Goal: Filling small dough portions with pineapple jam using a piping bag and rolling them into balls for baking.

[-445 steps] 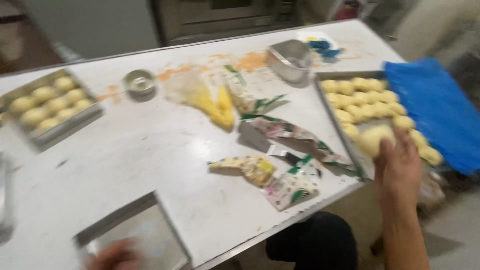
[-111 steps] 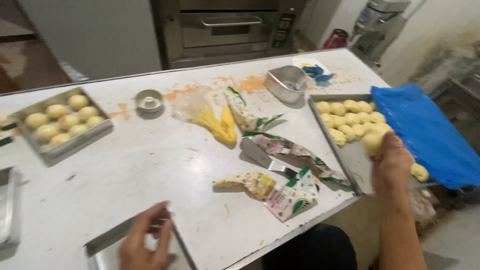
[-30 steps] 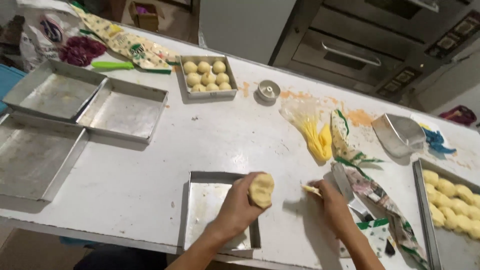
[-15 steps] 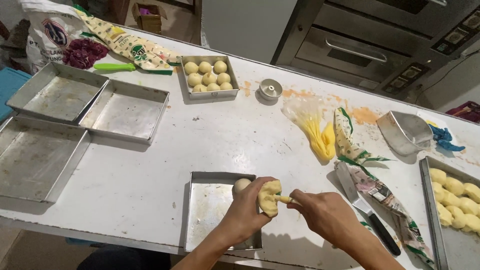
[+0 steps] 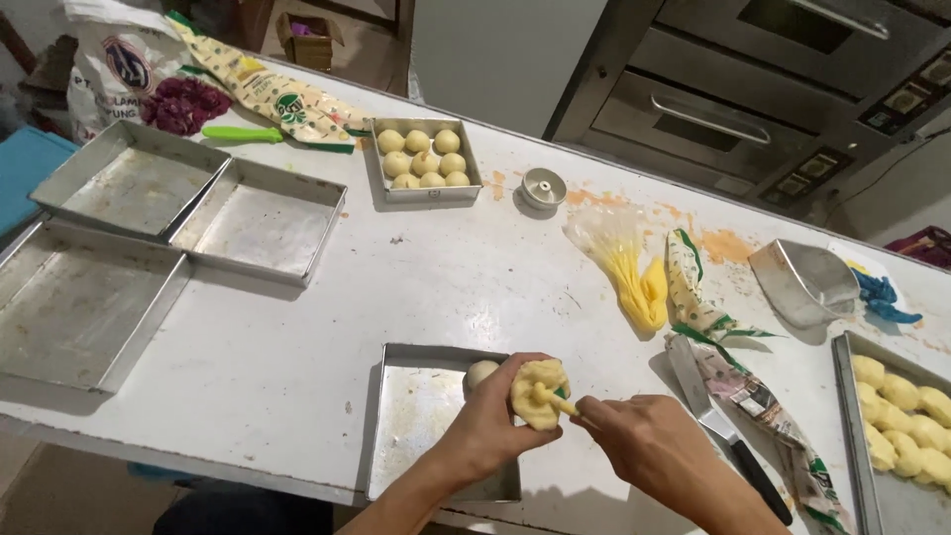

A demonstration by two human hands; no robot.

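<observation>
At the far left of the white table (image 5: pixel 297 327) lie three empty metal trays (image 5: pixel 84 297), set edge to edge. Beyond them rest a green-handled knife (image 5: pixel 243 134), a pile of dark red filling (image 5: pixel 183 104) and a printed wrapper (image 5: pixel 287 99). Further right, a small pan of dough balls (image 5: pixel 424 159) sits near a round metal cutter (image 5: pixel 543 186).

At the near edge stands a small square pan (image 5: pixel 421 416) with one dough ball (image 5: pixel 481 373) in its far right corner. Just above that pan's right side, the left hand (image 5: pixel 490 426) cups a flattened dough piece (image 5: pixel 538 392), fingers curled and clamped around it. The right hand (image 5: pixel 649 451) meets it from the right, fingertips pinched together on a thin yellow stick (image 5: pixel 563 404) whose tip presses into the dough.

To the right lie a piping bag of yellow cream (image 5: pixel 634 272), a scraper (image 5: pixel 693 372), a metal scoop (image 5: pixel 802 282) and, at the table's right end, a tray of dough balls (image 5: pixel 906 416).
</observation>
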